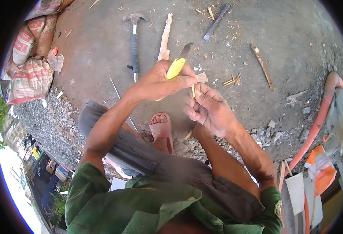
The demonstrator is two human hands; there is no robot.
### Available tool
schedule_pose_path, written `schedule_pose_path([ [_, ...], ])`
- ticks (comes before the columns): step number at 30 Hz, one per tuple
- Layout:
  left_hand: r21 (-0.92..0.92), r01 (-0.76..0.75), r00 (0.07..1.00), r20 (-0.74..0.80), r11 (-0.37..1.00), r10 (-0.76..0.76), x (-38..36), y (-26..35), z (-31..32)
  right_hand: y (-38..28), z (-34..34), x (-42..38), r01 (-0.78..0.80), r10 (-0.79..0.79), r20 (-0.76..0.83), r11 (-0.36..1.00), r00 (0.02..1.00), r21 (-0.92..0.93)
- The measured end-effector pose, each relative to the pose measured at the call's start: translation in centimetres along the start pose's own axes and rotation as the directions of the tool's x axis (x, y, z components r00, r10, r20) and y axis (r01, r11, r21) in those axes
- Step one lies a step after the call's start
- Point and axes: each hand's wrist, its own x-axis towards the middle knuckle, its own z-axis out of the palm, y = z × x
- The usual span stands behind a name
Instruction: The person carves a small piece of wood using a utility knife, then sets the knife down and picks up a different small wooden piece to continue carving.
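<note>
Above your sandalled foot [161, 128], your left hand [161, 82] clamps a yellow-handled knife [177, 67]; your right hand [208, 107] pinches a thin wooden sliver [193, 91] at 3 o'clock of it.

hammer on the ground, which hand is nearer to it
Left. The left hand, gripping a yellow-handled knife, sits just right of the hammer and below its head. The right hand, pinching a thin wooden sliver, is farther right and lower.

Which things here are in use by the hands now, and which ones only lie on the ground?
In use:
- yellow-handled knife, gripped by left hand
- small wood sliver, pinched by right hand

Lying about:
- hammer
- chisel
- split wood strip
- thin stick
- wood chips
- sacks
- orange hose
</note>
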Motion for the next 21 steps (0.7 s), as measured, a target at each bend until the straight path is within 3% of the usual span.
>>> schedule_pose_path([
  [6, -0.061, 0.039, 0.999, 0.003, 0.997, -0.039, -0.1, -0.6, -0.5, 0.0, -0.4, -0.3, -0.104, 0.096, 0.099, 0.991, 0.990, 0.085],
  [9, 0.043, 0.029, 1.000, 0.008, 0.999, -0.030, 0.0, -0.7, -0.4, 0.3, -0.7, 0.0, -0.084, 0.065, 0.128, 0.985, 0.990, 0.153],
  [10, 0.234, -0.106, 0.993, -0.022, 0.966, 0.114, 0.0, -0.7, -0.4, 0.3, -0.6, 0.0, -0.051, 0.036, 0.100, 0.987, 0.994, 0.153],
  [12, 0.585, -0.323, 0.919, 0.007, 0.744, 0.394, -0.3, -0.9, -0.1, 0.1, -0.6, 0.0, 0.014, -0.022, 0.050, 0.988, 0.999, 0.154],
  [13, 0.596, -0.269, 0.948, 0.024, 0.756, 0.318, -0.7, -0.7, 0.1, 0.1, -0.5, 0.0, 0.041, -0.046, 0.029, 0.987, 0.999, 0.155],
  [16, 0.746, -0.300, 0.930, 0.088, 0.595, 0.358, -0.9, -1.4, 0.3, 0.2, 0.0, 0.0, 0.089, -0.081, -0.076, 0.989, 0.994, 0.120],
  [21, 0.763, -0.292, 0.940, 0.118, 0.576, 0.319, -0.9, -1.2, -0.1, 0.3, 0.4, 0.2, 0.055, -0.039, -0.138, 0.992, 0.990, 0.115],
])
